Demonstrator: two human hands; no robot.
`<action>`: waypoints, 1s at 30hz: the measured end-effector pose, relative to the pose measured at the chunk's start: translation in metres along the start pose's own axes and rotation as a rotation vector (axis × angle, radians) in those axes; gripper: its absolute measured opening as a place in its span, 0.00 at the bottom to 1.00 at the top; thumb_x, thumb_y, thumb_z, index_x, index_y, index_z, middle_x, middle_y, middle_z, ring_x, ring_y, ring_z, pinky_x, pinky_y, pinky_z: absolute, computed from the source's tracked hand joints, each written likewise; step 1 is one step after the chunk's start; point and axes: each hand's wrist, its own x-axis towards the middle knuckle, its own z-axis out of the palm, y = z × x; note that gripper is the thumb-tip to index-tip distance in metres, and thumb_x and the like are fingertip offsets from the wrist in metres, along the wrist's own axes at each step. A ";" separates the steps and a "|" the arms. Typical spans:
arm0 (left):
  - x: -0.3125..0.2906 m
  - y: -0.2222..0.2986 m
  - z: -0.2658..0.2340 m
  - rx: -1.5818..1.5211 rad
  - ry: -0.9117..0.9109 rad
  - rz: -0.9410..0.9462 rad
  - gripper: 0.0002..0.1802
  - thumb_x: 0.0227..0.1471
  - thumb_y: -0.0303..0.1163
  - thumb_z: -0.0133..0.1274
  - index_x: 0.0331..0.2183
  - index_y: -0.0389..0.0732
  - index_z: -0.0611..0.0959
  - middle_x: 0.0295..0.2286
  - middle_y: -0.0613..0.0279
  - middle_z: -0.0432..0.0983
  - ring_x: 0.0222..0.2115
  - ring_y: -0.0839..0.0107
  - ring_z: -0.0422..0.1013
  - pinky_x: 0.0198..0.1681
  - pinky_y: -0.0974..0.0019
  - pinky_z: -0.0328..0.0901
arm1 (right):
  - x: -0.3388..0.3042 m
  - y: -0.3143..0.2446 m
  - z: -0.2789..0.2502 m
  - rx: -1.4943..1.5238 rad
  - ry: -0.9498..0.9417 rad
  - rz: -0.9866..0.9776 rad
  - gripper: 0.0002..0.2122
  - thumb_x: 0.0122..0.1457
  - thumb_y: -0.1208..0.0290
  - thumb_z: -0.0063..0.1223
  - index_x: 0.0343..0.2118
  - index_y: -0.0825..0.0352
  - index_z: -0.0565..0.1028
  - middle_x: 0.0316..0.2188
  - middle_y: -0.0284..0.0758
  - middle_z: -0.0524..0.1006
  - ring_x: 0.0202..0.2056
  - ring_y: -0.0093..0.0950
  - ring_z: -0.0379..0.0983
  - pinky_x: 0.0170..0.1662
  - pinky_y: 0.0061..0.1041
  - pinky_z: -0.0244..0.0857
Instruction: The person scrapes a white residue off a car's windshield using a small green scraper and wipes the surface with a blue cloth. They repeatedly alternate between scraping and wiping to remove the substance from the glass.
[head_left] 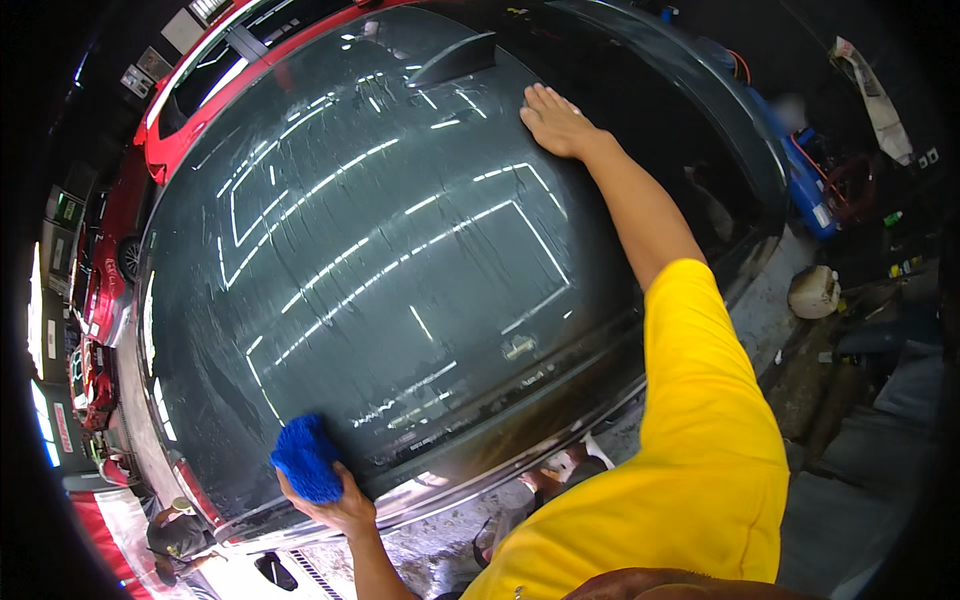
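My left hand [347,508] grips a fluffy blue microfibre wash pad [308,458] and rests it against the lower left part of a dark car window [400,270]. Water streaks and bright reflections of ceiling lights run across the wet glass. Stretched out to the upper right, my right hand [555,120] lies flat near the window's edge, fingers extended and holding nothing. Just left of it a dark fin-shaped antenna [455,60] stands up from the car. How the pad's underside meets the glass is hidden.
A red car [160,150] stands beyond at the upper left, with another red car [100,300] farther left. Another person [178,530] is at the lower left. On the right are a whitish jug [814,292], a blue machine [808,195] and a hanging cloth [875,105].
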 end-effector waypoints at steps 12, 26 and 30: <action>0.000 0.012 -0.008 0.090 0.029 0.079 0.52 0.33 0.33 0.67 0.62 0.38 0.65 0.54 0.45 0.68 0.56 0.46 0.64 0.61 0.45 0.53 | -0.303 -0.041 -0.019 -0.103 -0.127 -0.346 0.31 0.71 0.59 0.32 0.71 0.72 0.48 0.73 0.48 0.45 0.74 0.43 0.37 0.74 0.41 0.33; 0.003 0.008 -0.023 0.040 -0.018 0.035 0.55 0.31 0.41 0.72 0.61 0.40 0.66 0.56 0.46 0.68 0.57 0.47 0.63 0.60 0.46 0.55 | -0.195 -0.193 0.031 -0.159 0.031 -0.533 0.30 0.71 0.58 0.33 0.70 0.73 0.52 0.72 0.50 0.48 0.73 0.45 0.42 0.74 0.42 0.36; 0.006 0.008 -0.026 0.029 -0.019 0.042 0.55 0.31 0.44 0.73 0.61 0.40 0.67 0.56 0.47 0.68 0.58 0.48 0.63 0.60 0.45 0.55 | -0.275 -0.211 0.026 -0.211 -0.099 -0.650 0.29 0.70 0.60 0.36 0.69 0.73 0.53 0.72 0.49 0.49 0.73 0.46 0.42 0.73 0.42 0.36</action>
